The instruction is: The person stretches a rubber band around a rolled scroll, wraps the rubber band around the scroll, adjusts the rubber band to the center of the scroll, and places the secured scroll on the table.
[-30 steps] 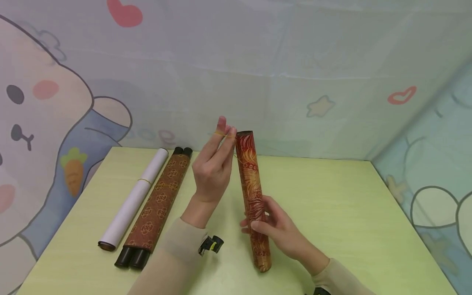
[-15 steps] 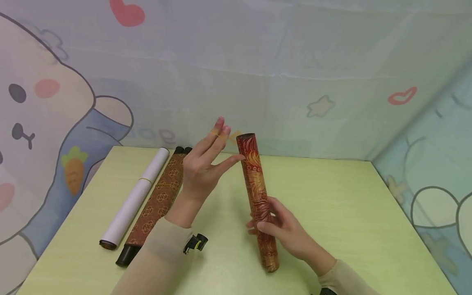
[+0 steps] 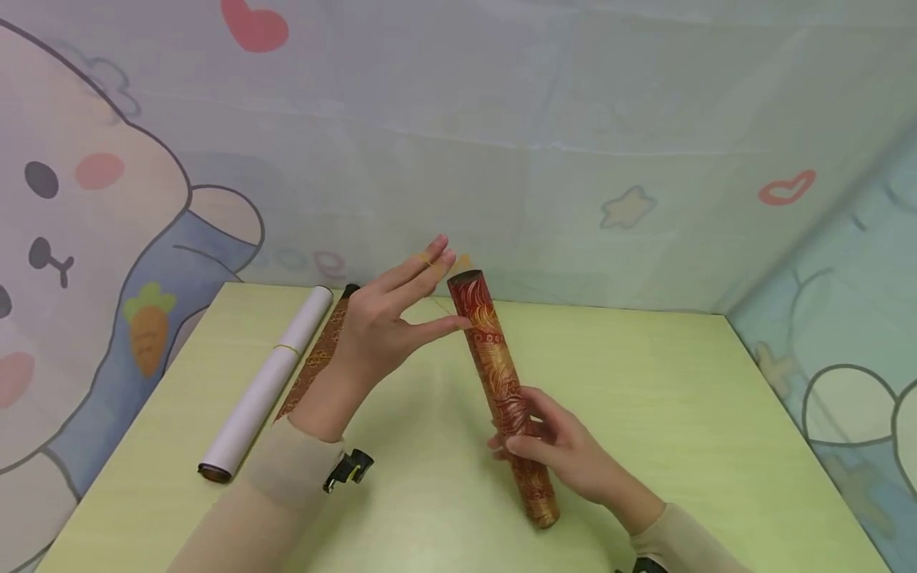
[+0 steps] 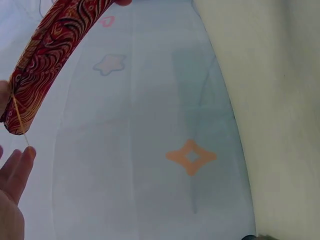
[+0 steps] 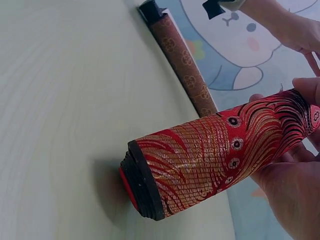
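A red-and-gold patterned brocade roll (image 3: 494, 350) is held tilted above the table. My right hand (image 3: 555, 442) grips its lower half, thumb in front and fingers behind. My left hand (image 3: 380, 318) is at the upper end, with its thumb against the roll and its fingers extended. A thin yellow rubber band (image 3: 427, 260) is stretched over these fingers. In the left wrist view, the band (image 4: 20, 117) runs from the end of the roll to a fingertip. Black layered edges show at the lower end of the roll (image 5: 195, 160) in the right wrist view.
A white paper roll (image 3: 265, 386) with a yellow band lies on the left of the pale green table (image 3: 645, 382). Beside it lies a brown patterned scroll (image 3: 315, 362) with black ends, partly covered by my left arm. A printed cloth backdrop (image 3: 501, 159) stands behind.
My left hand has opened out from its pinch near the roll's top, its wrist shifting left while the band stays over the fingers. The roll's lower end has swung right with my right hand.
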The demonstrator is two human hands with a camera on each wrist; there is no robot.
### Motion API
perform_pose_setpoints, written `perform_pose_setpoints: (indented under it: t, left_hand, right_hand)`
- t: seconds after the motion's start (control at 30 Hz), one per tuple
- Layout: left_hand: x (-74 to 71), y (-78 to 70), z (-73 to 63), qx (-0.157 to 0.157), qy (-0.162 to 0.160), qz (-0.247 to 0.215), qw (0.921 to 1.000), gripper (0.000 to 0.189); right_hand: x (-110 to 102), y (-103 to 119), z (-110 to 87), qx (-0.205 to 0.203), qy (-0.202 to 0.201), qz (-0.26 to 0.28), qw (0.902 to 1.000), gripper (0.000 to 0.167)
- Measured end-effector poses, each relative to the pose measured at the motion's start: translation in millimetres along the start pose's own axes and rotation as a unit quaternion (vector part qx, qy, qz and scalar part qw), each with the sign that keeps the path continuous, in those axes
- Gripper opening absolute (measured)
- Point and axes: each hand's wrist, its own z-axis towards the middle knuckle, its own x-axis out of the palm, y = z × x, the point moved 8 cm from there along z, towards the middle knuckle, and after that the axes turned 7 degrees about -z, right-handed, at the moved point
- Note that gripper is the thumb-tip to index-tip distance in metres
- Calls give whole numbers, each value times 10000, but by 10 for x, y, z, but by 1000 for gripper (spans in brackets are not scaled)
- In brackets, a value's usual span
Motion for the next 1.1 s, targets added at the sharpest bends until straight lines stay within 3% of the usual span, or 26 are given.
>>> perform_pose_setpoints:
  t: [0.3, 0.53, 0.67, 0.83, 1.1]
  left_hand:
    - [11, 38, 34, -351, 812, -595, 9943, 77]
    - [68, 71, 26, -760, 1678, -778, 9798, 79]
    - [110, 96, 7, -1095, 2210, -779, 9660, 76]
    - [148, 118, -27, -1683, 2847, -984, 9386, 74]
    - [142, 133, -58, -2298, 3188, -1408, 9087, 67]
  right_hand:
    - [-117, -6, -67, 108, 255, -396, 9988, 59]
    - [-220, -12, -114, 267, 442, -808, 9954, 62]
    - [-265, 16, -134, 171, 551, -1185, 9913, 61]
    - [-312, 98, -151, -170, 622, -1827, 9811, 59]
    - [-380, 228, -144, -429, 429, -2525, 9657, 60]
